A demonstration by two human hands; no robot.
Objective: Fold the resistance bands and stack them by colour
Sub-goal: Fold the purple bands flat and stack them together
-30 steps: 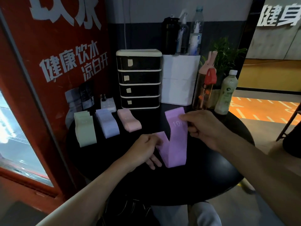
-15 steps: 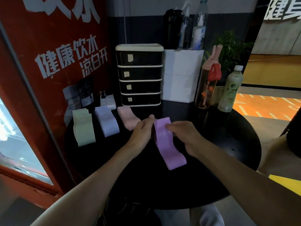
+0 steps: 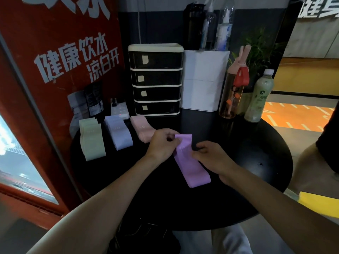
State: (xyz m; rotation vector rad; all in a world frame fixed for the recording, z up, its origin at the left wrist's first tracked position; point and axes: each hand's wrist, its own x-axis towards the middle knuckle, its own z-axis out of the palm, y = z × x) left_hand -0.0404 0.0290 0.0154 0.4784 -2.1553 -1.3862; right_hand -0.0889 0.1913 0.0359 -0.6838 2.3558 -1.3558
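round black table (image 3: 247,202), folded bands (image 3: 92,142), drawers (image 3: 156,79)

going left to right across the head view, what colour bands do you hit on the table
green stack → lavender stack → pink stack → purple band, held between the left hand and right hand

Purple band (image 3: 190,167), centre of black table (image 3: 256,143). At 10 o'clock: pale green stack (image 3: 91,142), lavender stack (image 3: 119,133), pink stack (image 3: 142,128). Black-and-cream drawer unit (image 3: 156,79) at 12.
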